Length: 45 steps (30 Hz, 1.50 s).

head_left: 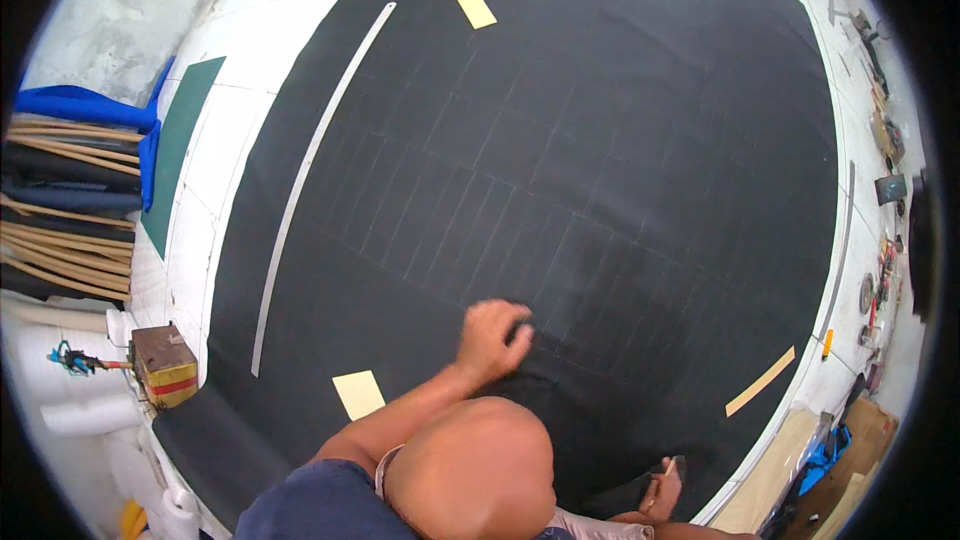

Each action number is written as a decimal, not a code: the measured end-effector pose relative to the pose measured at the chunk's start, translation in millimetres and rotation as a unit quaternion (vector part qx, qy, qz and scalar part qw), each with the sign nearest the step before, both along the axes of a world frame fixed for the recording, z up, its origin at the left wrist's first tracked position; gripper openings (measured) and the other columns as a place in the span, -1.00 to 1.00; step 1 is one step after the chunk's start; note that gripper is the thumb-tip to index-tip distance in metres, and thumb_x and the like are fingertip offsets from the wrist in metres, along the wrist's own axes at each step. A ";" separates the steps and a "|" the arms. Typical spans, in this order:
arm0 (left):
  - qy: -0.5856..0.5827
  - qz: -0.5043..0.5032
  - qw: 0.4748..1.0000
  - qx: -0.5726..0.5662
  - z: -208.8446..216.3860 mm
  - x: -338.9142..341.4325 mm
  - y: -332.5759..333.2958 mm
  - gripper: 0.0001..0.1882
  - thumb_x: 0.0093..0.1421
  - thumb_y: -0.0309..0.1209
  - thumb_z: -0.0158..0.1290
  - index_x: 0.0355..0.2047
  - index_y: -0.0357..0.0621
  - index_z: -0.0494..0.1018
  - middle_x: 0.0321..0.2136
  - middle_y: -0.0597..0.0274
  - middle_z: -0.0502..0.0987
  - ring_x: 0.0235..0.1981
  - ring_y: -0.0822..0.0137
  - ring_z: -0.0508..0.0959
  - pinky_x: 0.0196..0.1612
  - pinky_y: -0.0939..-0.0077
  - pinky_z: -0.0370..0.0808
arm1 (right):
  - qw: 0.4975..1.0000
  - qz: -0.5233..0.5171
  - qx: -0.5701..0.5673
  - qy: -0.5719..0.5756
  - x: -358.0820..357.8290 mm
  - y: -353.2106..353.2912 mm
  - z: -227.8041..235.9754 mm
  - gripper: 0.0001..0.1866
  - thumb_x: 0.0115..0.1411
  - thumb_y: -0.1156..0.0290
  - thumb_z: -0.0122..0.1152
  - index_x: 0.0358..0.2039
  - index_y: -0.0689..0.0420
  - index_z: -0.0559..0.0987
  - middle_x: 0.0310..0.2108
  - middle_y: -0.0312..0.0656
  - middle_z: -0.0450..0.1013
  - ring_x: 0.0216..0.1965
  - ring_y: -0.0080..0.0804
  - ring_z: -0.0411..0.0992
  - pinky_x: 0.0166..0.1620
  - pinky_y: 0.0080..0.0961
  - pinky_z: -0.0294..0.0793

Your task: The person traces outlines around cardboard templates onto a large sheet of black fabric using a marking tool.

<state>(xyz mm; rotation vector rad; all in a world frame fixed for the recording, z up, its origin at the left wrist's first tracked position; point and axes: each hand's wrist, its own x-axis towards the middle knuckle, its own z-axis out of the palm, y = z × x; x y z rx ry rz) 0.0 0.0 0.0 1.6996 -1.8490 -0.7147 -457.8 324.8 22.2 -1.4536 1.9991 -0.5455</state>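
Black fabric (560, 140) bears four cardboard templates (470, 1).

Black cloth (560, 140) matt, smooth, faint chalk lines across it. Long ruler (318, 155) thin pale metal, dull sheen. Yellow cards (470, 1) flat paper or thin card, matt. Strip (760, 381) at the lower right looks like pale wood or card, cannot tell which. Green sheet (180, 140) matt. Blue cloth (85, 105) soft, folded. Small box (163, 365) cardboard, worn. Rolls (55, 360) at the left white, soft-looking. Left hand (492, 335) bare on the cloth.
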 end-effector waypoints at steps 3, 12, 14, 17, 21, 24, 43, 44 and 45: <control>-0.033 0.099 0.991 -0.087 -10.1 -6.8 -22.3 -0.49 0.12 -0.24 0.26 0.06 -0.14 0.48 0.03 0.01 0.53 0.11 -0.06 0.45 0.19 0.02 0.31 | 0.991 0.084 -0.044 0.089 -33.7 -12.8 2.8 -0.76 0.38 0.44 -0.06 -0.07 0.25 0.53 0.21 0.21 0.47 0.26 0.12 0.41 0.39 -0.02 0.10; -0.193 0.167 0.966 -0.048 -10.9 82.5 -60.5 -0.21 0.21 0.04 0.25 0.33 -0.10 0.33 0.35 -0.16 0.21 0.40 -0.18 0.17 0.44 -0.14 0.04 | 0.985 0.160 -0.045 0.037 0.1 -40.4 -18.6 -0.82 0.34 0.32 0.07 -0.20 0.14 0.54 0.00 0.10 0.50 0.07 0.11 0.44 0.15 0.05 0.27; -0.211 0.155 0.964 -0.047 -11.3 80.1 -59.9 -0.19 0.20 0.08 0.24 0.34 -0.05 0.33 0.37 -0.17 0.19 0.44 -0.19 0.11 0.48 -0.17 -0.03 | 0.985 0.158 -0.051 0.037 -1.3 -39.0 -23.3 -0.83 0.33 0.33 0.07 -0.21 0.14 0.54 -0.03 0.08 0.49 0.02 0.10 0.44 0.12 0.03 0.28; -0.214 0.144 0.966 -0.029 -9.4 73.9 -61.9 -0.14 0.19 0.15 0.23 0.38 0.02 0.30 0.42 -0.19 0.14 0.48 -0.21 0.05 0.51 -0.20 -0.14 | 0.987 0.149 -0.054 0.035 2.0 -39.6 -23.0 -0.85 0.31 0.36 0.09 -0.24 0.15 0.54 -0.06 0.07 0.48 -0.03 0.09 0.43 0.10 0.01 0.29; -0.241 0.127 0.962 0.001 -13.0 73.3 -67.4 -0.10 0.19 0.22 0.20 0.42 0.04 0.28 0.46 -0.19 0.06 0.51 -0.20 -0.02 0.52 -0.24 -0.21 | 0.990 0.127 -0.057 0.029 9.7 -38.9 -18.0 -0.88 0.28 0.39 0.10 -0.27 0.16 0.54 -0.06 0.08 0.47 -0.02 0.08 0.42 0.10 0.00 0.29; -0.281 0.121 0.951 0.035 -14.7 71.4 -71.3 -0.10 0.20 0.24 0.18 0.42 0.04 0.29 0.48 -0.18 0.04 0.53 -0.19 -0.04 0.51 -0.26 -0.24 | 0.992 0.113 -0.041 0.028 10.8 -38.8 -11.6 -0.86 0.32 0.41 0.08 -0.26 0.18 0.56 -0.02 0.09 0.48 0.03 0.03 0.40 0.17 -0.08 0.31; -0.248 0.053 0.967 -0.016 -15.4 42.2 -60.1 -0.22 0.17 0.19 0.22 0.29 0.03 0.46 0.46 -0.14 0.13 0.51 -0.19 0.02 0.50 -0.32 -0.24 | 0.992 0.112 -0.051 0.036 14.5 -46.2 0.5 -0.90 0.27 0.43 0.15 -0.25 0.16 0.54 -0.03 0.05 0.48 0.00 0.07 0.42 0.12 -0.02 0.30; -0.242 0.040 0.969 -0.013 -13.7 39.0 -56.2 -0.22 0.17 0.19 0.22 0.28 0.03 0.47 0.46 -0.13 0.13 0.51 -0.18 0.02 0.50 -0.32 -0.24 | 0.992 0.111 -0.050 0.032 14.7 -47.5 0.8 -0.90 0.27 0.43 0.15 -0.25 0.16 0.54 -0.03 0.05 0.48 0.00 0.06 0.42 0.12 -0.02 0.30; -0.239 0.029 0.971 -0.011 -11.2 39.2 -52.9 -0.23 0.16 0.19 0.23 0.27 0.04 0.49 0.45 -0.12 0.13 0.51 -0.16 0.02 0.50 -0.32 -0.24 | 0.992 0.110 -0.050 0.026 15.9 -48.4 0.1 -0.90 0.27 0.43 0.15 -0.25 0.16 0.54 -0.03 0.05 0.48 0.00 0.06 0.42 0.12 -0.02 0.31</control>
